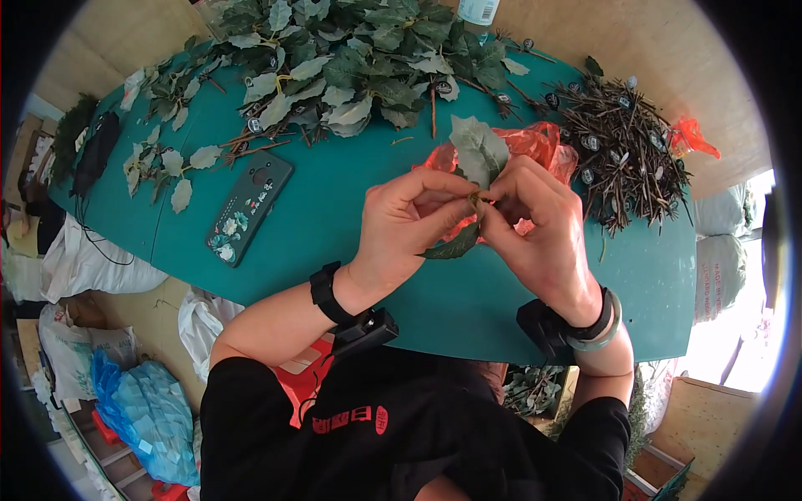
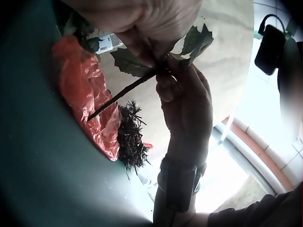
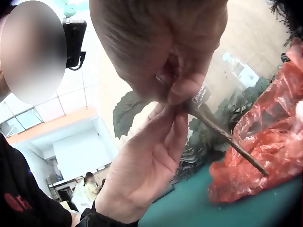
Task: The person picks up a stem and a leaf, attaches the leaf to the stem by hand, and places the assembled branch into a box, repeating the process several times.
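Both hands meet above the teal table (image 1: 334,242) and pinch one artificial leaf sprig (image 1: 478,150). My left hand (image 1: 418,224) grips it from the left, my right hand (image 1: 526,225) from the right, fingertips touching at the stem. One pale green leaf stands up above the fingers and a dark leaf (image 1: 451,245) hangs below. In the left wrist view the brown stem (image 2: 124,91) points down-left from the pinching fingers. The right wrist view shows the stem (image 3: 226,137) with a small label at its top, pointing down-right over the red plastic bag (image 3: 265,156).
A heap of leafy branches (image 1: 351,58) lies at the table's far side. A pile of bare brown stems (image 1: 622,146) sits at the right. A phone in a patterned case (image 1: 249,204) lies left of the hands. Red plastic (image 1: 543,142) lies behind them. Bags stand on the floor.
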{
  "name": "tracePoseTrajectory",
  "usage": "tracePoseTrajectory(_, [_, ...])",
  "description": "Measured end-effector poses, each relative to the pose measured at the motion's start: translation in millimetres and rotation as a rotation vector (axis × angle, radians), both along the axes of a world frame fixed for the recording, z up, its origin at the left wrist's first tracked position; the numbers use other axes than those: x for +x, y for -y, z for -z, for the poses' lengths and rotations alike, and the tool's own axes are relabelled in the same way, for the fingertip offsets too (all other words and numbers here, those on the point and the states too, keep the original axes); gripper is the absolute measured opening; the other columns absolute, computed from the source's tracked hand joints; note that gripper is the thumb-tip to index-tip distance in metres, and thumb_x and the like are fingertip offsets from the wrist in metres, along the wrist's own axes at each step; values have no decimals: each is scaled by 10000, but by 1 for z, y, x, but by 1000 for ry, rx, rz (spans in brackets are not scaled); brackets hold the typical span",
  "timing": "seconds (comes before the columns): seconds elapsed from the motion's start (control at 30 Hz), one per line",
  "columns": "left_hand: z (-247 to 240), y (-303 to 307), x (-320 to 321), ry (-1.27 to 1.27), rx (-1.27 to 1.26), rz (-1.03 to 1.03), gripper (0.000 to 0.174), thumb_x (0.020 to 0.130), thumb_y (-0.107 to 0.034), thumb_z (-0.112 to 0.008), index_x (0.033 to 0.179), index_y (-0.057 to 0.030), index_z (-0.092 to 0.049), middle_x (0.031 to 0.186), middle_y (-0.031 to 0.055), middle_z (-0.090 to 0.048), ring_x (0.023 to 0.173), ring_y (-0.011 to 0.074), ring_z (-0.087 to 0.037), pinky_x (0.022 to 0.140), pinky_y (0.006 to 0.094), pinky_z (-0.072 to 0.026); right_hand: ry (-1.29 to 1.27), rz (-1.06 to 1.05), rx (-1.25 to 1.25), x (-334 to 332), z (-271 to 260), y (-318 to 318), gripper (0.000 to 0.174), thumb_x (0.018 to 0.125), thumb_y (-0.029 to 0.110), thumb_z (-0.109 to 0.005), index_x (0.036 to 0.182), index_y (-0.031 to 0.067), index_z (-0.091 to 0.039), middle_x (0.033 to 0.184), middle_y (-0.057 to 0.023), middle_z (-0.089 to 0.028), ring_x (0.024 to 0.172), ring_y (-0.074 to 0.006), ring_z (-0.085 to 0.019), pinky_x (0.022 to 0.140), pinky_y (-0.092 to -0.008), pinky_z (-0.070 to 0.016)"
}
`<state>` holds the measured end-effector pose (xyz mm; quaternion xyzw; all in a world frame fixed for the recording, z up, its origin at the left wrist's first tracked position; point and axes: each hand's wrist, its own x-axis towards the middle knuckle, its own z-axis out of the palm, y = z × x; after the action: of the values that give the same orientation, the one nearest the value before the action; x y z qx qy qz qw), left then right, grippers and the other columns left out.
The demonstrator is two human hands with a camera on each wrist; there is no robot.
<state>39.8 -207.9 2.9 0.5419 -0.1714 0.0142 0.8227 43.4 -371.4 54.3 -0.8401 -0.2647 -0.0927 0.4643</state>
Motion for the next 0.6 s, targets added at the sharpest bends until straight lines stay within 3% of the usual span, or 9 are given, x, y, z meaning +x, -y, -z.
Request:
tracePoseTrajectory(0.1, [-1, -1, 0, -30, 13, 9, 202, 808, 110, -618, 994, 35, -591, 945, 78, -633, 878, 134, -637, 770, 231, -513, 53, 18, 16, 0, 1, -1, 108, 747, -85, -630, 799, -39, -547, 758, -55, -527, 581, -87, -559, 495, -213, -422])
tracePoseTrajectory(0.23, [-1, -1, 6, 90, 39, -31, 196, 834, 55, -622, 1025, 15, -606, 932, 59, -634, 858, 114, -633, 755, 216, -507, 50, 44, 52, -1, 1, 0, 116, 744, -86, -634, 797, -36, -545, 749, -54, -517, 585, -81, -543, 499, -217, -427])
tracePoseTrajectory(0.37, [1, -10, 9, -83, 30, 113, 144, 866, -28, -622, 997, 30, -629, 898, 77, -660, 808, 119, -634, 709, 226, -539, 130, 31, 17, -3, -1, -2, 128, 739, -85, -641, 781, -28, -534, 735, -60, -504, 569, -95, -523, 503, -227, -432])
tracePoseTrajectory(0.47, [4, -9, 10, -277, -217, 232, 150, 871, -69, -629, 990, 21, -638, 895, 60, -658, 799, 109, -630, 705, 221, -536, 141, 22, 15, -4, -2, -4, 139, 735, -83, -644, 767, -24, -523, 727, -63, -496, 566, -106, -516, 502, -231, -431])
tracePoseTrajectory(0.6, [8, -7, 9, -243, -186, 198, 138, 869, -62, -631, 981, 18, -641, 895, 44, -657, 801, 96, -625, 716, 225, -538, 148, 19, 15, -7, -4, -6, 149, 726, -91, -635, 753, -18, -508, 720, -66, -487, 565, -120, -506, 503, -230, -426])
